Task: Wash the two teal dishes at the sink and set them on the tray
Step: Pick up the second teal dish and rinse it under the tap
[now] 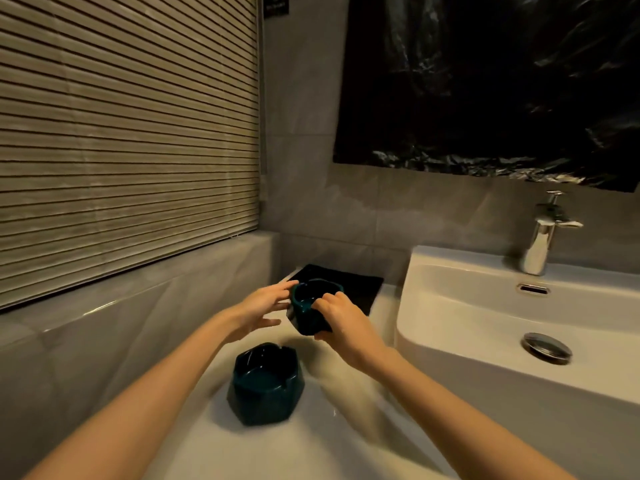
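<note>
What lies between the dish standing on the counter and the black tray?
In the head view, the second dish, tilted and gripped by the right hand, with the left hand beside it. Under them the counter is bare.

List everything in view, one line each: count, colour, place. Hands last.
held teal dish: one, teal, lifted above the counter, in front of the tray
second teal dish: one, teal, standing on the counter, nearer the camera
tray: one, black, back of the counter, left of the sink
counter: one, white, bottom centre
sink: one, white, right
faucet: one, chrome, behind the basin
drain plug: one, chrome, basin floor
blind: one, beige, left wall
plastic sheet: one, black, wall above the sink
left hand: fingers straight, at the held teal dish's left side
right hand: grips the held teal dish
</note>
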Motion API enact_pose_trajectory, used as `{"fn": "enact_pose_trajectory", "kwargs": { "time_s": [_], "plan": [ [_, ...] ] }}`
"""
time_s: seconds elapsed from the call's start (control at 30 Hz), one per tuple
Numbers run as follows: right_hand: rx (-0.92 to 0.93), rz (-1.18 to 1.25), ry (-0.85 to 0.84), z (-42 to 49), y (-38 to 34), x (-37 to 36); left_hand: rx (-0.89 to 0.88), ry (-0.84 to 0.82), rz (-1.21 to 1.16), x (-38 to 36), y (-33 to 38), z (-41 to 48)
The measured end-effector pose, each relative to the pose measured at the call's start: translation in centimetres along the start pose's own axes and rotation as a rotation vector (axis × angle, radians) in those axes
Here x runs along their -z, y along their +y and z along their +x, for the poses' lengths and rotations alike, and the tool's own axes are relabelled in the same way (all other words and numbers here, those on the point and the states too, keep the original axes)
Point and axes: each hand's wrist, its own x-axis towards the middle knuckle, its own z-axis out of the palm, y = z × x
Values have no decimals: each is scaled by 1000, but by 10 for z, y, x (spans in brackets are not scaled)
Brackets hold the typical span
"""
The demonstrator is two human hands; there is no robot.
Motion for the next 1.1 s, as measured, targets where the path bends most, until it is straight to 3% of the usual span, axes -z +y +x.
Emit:
{"fn": "enact_pose_trajectory", "kwargs": {
  "time_s": [0.23, 0.73, 0.87, 0.93, 1.0, 1.1],
  "plan": [
    [-70, 88, -81, -6, 5, -28, 89, -75, 135, -8, -18, 14],
    [-79, 76, -192, -9, 10, -41, 122, -89, 175, -6, -34, 16],
    [-56, 35, -64, -12, 0, -27, 47, 26, 268, 3, -30, 2],
    [-124, 132, -8, -12, -10, -18, 2, 81, 322, 7, -28, -10],
    [-244, 266, -122, -10, -22, -12, -24, 117, 396, 11, -31, -23],
    [-358, 317, -437, -6, -36, -12, -17, 146, 498, 15, -43, -43]
  ]
}}
